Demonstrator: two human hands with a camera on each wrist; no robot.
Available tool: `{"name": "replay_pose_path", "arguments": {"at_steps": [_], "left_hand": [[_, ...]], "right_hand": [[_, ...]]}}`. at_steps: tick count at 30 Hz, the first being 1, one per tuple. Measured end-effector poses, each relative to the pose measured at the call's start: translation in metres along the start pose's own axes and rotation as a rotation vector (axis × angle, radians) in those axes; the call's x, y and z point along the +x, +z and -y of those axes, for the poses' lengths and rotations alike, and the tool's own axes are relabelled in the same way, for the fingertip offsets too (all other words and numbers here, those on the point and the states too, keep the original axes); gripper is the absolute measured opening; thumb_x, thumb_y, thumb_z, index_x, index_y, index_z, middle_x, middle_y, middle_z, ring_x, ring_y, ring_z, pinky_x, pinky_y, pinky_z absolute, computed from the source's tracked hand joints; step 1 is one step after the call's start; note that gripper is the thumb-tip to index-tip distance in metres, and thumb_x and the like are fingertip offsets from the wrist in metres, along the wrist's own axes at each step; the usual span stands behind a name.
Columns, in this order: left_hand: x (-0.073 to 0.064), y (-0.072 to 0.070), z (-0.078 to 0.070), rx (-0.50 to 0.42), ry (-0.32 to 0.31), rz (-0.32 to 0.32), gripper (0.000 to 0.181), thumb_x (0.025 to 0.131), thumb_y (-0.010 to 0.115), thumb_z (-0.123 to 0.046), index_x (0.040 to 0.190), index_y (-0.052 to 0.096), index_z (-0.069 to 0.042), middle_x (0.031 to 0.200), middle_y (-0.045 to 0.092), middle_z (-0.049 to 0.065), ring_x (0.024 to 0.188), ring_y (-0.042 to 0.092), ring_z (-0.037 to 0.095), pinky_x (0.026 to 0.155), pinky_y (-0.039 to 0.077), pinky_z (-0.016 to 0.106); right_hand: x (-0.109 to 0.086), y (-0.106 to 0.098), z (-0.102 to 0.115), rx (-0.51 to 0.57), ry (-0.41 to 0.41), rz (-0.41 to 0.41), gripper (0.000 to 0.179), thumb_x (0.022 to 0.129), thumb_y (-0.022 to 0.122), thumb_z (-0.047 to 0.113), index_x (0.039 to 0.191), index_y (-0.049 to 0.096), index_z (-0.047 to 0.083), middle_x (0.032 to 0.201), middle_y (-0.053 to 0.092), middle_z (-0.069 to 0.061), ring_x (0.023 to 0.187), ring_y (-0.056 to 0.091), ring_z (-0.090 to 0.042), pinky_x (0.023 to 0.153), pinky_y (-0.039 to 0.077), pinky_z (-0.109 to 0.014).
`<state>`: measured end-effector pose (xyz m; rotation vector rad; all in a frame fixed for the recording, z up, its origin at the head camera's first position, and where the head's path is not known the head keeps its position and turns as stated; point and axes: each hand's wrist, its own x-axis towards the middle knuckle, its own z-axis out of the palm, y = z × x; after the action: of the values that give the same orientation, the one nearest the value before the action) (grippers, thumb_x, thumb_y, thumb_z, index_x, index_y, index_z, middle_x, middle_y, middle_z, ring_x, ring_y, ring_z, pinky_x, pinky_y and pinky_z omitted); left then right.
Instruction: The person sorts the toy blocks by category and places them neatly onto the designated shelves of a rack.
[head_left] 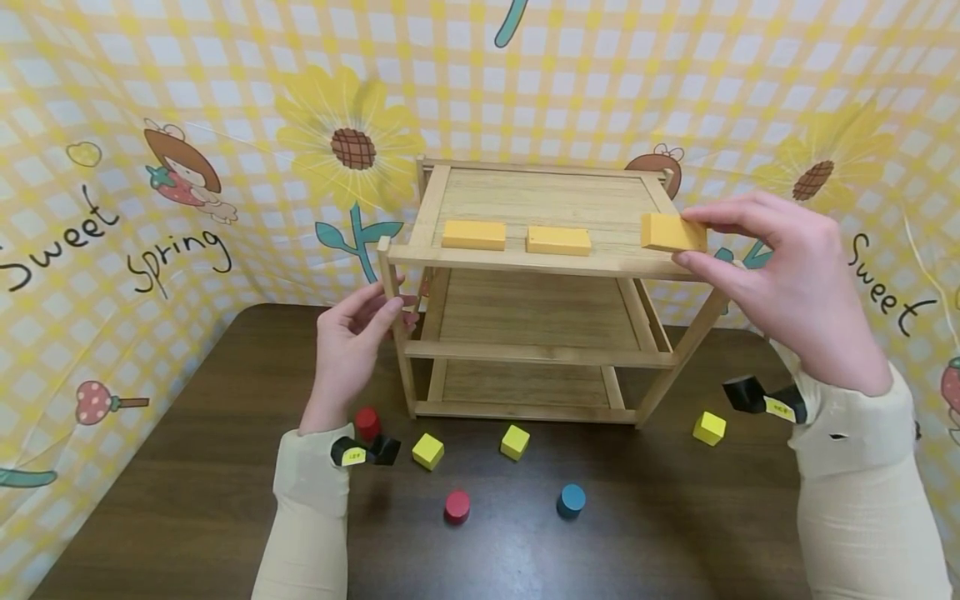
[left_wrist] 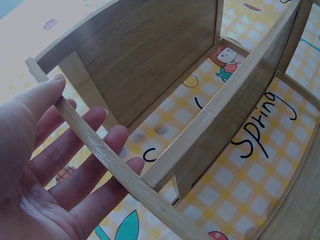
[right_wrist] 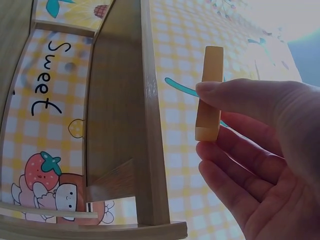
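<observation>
A three-tier wooden shelf (head_left: pixel 540 356) stands on the table. My left hand (head_left: pixel 347 346) holds its front left post (left_wrist: pixel 105 154), thumb on one side and fingers behind it. Between thumb and fingers, my right hand (head_left: pixel 798 271) pinches an orange-yellow rectangular block (head_left: pixel 672 232) over the right end of the top tier. The right wrist view shows this block (right_wrist: pixel 211 107) held above the level of the top board. Along the front of that board lie two similar blocks, one at the left (head_left: pixel 474 235) and another near the middle (head_left: pixel 558 241).
On the dark table (head_left: pixel 645 550) before the shelf are yellow cubes (head_left: pixel 428 452) (head_left: pixel 515 442), a red cylinder (head_left: pixel 457 507) and a blue cylinder (head_left: pixel 572 501). A second red cylinder (head_left: pixel 367 422) sits by the left wrist, another yellow cube (head_left: pixel 709 427) at right. A checked cloth (head_left: pixel 540 100) hangs behind.
</observation>
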<state>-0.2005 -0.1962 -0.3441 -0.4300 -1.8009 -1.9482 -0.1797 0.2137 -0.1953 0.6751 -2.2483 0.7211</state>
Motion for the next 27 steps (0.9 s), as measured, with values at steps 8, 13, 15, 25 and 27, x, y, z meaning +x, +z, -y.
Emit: {"name": "replay_pose_path", "arguments": {"at_steps": [8,13,15,25,27], "left_hand": [[0.0,0.0,0.0,0.001,-0.002,0.003,0.03,0.099,0.069,-0.008,0.127,0.07,0.0,0.105,0.073,0.022,0.086,0.073,0.037,0.075,0.061,0.037],[-0.001,0.0,0.0,-0.001,-0.017,0.001,0.031,0.099,0.069,-0.011,0.129,0.069,-0.001,0.105,0.075,0.017,0.088,0.073,0.039,0.076,0.061,0.04],[-0.001,-0.001,0.0,-0.002,-0.019,0.0,0.031,0.099,0.069,-0.011,0.129,0.069,-0.001,0.105,0.075,0.016,0.088,0.073,0.038,0.077,0.061,0.041],[0.0,-0.001,0.002,-0.017,-0.001,0.004,0.032,0.099,0.069,-0.011,0.129,0.069,-0.001,0.106,0.074,0.019,0.085,0.074,0.031,0.077,0.061,0.042],[0.0,-0.001,0.002,-0.019,0.002,0.005,0.032,0.099,0.069,-0.011,0.129,0.069,0.0,0.106,0.074,0.021,0.085,0.074,0.031,0.076,0.061,0.041]], "right_hand": [[0.008,0.002,-0.007,-0.009,0.047,0.07,0.04,0.082,0.088,0.009,0.12,0.077,0.017,0.114,0.072,0.002,0.103,0.059,0.004,0.086,0.043,-0.012],[0.013,0.002,-0.009,-0.029,0.055,0.109,0.039,0.083,0.088,0.014,0.121,0.077,0.021,0.116,0.072,0.006,0.104,0.059,0.006,0.086,0.042,-0.012],[0.014,0.003,-0.009,-0.03,0.055,0.122,0.038,0.084,0.087,0.015,0.12,0.077,0.021,0.115,0.072,0.007,0.103,0.059,0.005,0.086,0.042,-0.012],[0.02,0.004,-0.013,-0.024,0.09,0.217,0.034,0.088,0.084,0.025,0.121,0.077,0.025,0.115,0.071,0.007,0.106,0.065,-0.019,0.083,0.042,-0.014],[0.021,0.004,-0.014,-0.028,0.072,0.224,0.033,0.088,0.084,0.025,0.12,0.077,0.023,0.114,0.071,0.008,0.105,0.066,-0.019,0.083,0.043,-0.014]]}}
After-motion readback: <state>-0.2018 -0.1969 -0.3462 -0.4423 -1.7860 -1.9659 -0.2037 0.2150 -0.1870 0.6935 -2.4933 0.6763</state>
